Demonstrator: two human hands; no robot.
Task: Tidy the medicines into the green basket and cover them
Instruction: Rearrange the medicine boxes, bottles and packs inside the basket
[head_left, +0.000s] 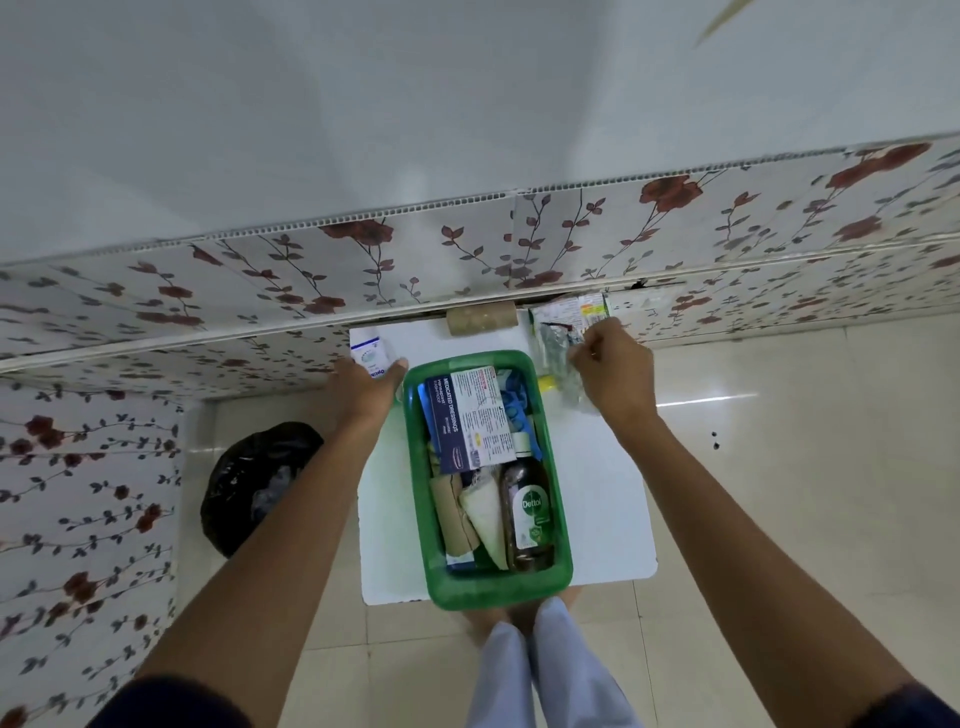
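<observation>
A green basket (561, 525) stands on a small white table (602, 488). Inside lie a medicated dressings box (470, 415), a brown Dettol bottle (529, 512), bandage rolls (483, 514) and blue items. My left hand (366, 387) grips a small white and blue box (366, 356) at the table's far left corner. My right hand (613, 371) is closed on a clear plastic packet of medicine strips (558, 343) at the far right. A yellow item (546, 383) lies beside the basket under that packet.
A brown cardboard roll (480, 318) lies at the table's far edge against the flowered wall. Printed packets (587, 306) sit behind my right hand. A black bin bag (254, 483) stands on the floor to the left. My legs are below the table's near edge.
</observation>
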